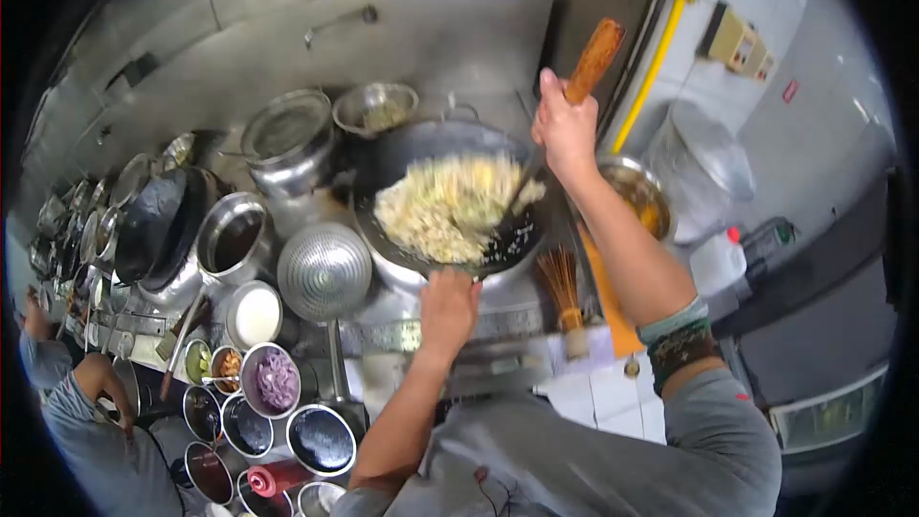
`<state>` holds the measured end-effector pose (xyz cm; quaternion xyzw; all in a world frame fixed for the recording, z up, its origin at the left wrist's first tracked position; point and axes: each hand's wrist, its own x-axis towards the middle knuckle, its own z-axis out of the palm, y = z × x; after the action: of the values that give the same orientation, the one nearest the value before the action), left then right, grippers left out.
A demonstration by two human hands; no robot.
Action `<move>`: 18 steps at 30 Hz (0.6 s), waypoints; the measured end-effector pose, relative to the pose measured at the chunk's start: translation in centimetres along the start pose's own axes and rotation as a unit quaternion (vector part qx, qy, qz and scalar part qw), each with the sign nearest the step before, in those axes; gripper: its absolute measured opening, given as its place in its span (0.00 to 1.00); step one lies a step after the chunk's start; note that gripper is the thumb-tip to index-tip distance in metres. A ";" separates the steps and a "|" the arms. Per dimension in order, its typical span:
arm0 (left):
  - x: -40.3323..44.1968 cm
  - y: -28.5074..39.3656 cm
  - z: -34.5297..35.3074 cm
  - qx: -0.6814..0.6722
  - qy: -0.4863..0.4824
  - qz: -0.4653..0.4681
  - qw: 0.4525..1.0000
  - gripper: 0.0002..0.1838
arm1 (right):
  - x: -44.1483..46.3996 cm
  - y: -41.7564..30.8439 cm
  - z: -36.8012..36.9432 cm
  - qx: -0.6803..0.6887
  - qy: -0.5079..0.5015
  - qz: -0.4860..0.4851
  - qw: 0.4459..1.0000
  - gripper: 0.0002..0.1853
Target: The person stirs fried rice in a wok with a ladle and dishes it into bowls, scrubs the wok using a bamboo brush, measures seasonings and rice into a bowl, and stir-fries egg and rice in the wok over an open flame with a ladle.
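Observation:
A dark wok (pixel 383 148) sits on the stove, with a heap of pale yellow-white chopped food (pixel 436 211) in it, blurred at the top. My left hand (pixel 450 311) is closed on the wok's near edge; the exact grip is partly hidden by the fingers. Raised at the wok's right side, my right hand (pixel 567 129) is wrapped around the wooden handle of a long wok ladle (pixel 595 57). The ladle's shaft slants down into the food, and its head is mostly covered and smeared. Dark grains or bits cling to the wok's bare right wall.
A perforated strainer (pixel 324 271) lies left of the wok, near a lidded pot (pixel 287 139). Several bowls surround one of chopped purple onion (pixel 278 380). A bamboo brush (pixel 565 297) stands at right, before a metal bowl (pixel 651 201). Another person (pixel 105 431) is at far left.

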<state>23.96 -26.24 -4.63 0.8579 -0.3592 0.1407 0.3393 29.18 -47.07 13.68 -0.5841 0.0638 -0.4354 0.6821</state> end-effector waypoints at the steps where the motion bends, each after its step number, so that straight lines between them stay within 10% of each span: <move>1: 0.1 -0.5 1.2 0.010 -0.001 -0.003 1.000 0.07 | 0.2 -1.0 0.2 -0.014 0.003 0.037 0.999 0.18; 5: 0.3 -2.0 3.1 0.024 -0.001 -0.007 1.000 0.08 | 1.7 -3.8 0.0 0.058 -0.048 -0.029 0.997 0.21; 9: 0.6 -2.2 3.2 0.015 -0.007 -0.014 1.000 0.09 | 1.6 7.9 -0.7 0.015 -0.026 -0.032 0.999 0.19; 11: 0.8 -1.8 2.6 0.017 -0.022 -0.021 0.999 0.08 | 3.6 7.4 1.1 0.075 -0.127 0.072 0.986 0.19; 18: 1.7 -2.3 2.3 0.007 -0.022 -0.006 1.000 0.07 | 7.7 8.0 3.0 0.083 -0.039 0.071 0.993 0.18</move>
<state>26.77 -27.49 -6.63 0.8654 -0.3605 0.1223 0.3257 39.84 -50.44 11.03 -0.5362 0.0422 -0.3671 0.7589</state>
